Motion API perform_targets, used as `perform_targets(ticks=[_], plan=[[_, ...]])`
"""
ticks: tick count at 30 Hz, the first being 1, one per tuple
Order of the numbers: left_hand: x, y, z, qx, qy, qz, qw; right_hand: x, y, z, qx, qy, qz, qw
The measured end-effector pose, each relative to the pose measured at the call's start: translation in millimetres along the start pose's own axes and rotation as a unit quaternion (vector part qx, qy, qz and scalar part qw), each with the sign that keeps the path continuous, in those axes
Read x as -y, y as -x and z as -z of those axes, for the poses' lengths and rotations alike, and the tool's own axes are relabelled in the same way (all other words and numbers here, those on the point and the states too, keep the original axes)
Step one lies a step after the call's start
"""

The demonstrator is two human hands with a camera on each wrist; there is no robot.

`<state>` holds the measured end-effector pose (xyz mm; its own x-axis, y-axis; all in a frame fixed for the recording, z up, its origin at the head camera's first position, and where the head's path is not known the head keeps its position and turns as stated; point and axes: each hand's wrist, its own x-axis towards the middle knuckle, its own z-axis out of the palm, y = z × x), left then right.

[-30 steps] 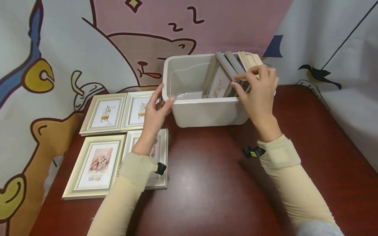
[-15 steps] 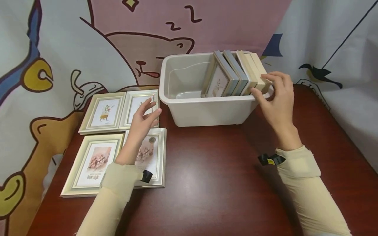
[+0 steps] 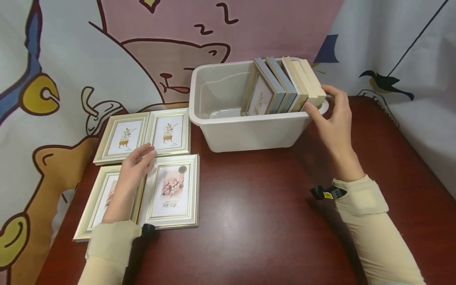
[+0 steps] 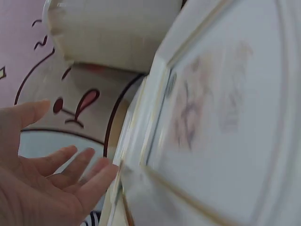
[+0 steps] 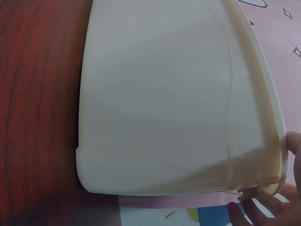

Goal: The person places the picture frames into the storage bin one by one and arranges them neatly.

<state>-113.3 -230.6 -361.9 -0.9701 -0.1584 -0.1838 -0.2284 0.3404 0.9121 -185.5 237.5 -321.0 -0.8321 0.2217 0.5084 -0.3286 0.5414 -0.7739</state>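
Observation:
My left hand is above the picture frames lying on the left of the table, its fingers spread and slightly bent, holding nothing. Under it, partly hidden, lies a gold frame; beside it is a silver-white frame with a pink flower print. At the right end of a white plastic bin, my right hand pinches the end cream picture frame at its near corner, thumb in front and fingers on the right side. Several grey-edged and cream frames stand tilted in the bin's right half.
Two more frames with plant prints, a gold one and a white one, lie flat behind, left of the bin. A cartoon-printed cloth stands behind the dark red wooden table.
My left hand has let go of the bin's left rim and moved left and towards me over the frames. My right hand has shifted right, from the middle frames to the end one.

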Motion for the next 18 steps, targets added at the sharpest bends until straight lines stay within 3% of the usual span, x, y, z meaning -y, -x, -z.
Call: perform_targets(ticks=[7,13,18], plan=[[12.5,10.1,21.2,0.046,-0.025,0.027,0.9983,-0.9,-0.2,-1.0,0.002,0.006,-0.014,0.9999],[15.9,13.4,27.2,0.103,-0.037,0.015,0.9938,-3.9,-1.3,-3.0,0.005,0.008,-0.019,0.9998],[20.4,12.5,22.7,0.147,-0.127,-0.026,0.9805,-3.6,-1.4,-2.8,0.005,0.007,-0.014,0.9999]])
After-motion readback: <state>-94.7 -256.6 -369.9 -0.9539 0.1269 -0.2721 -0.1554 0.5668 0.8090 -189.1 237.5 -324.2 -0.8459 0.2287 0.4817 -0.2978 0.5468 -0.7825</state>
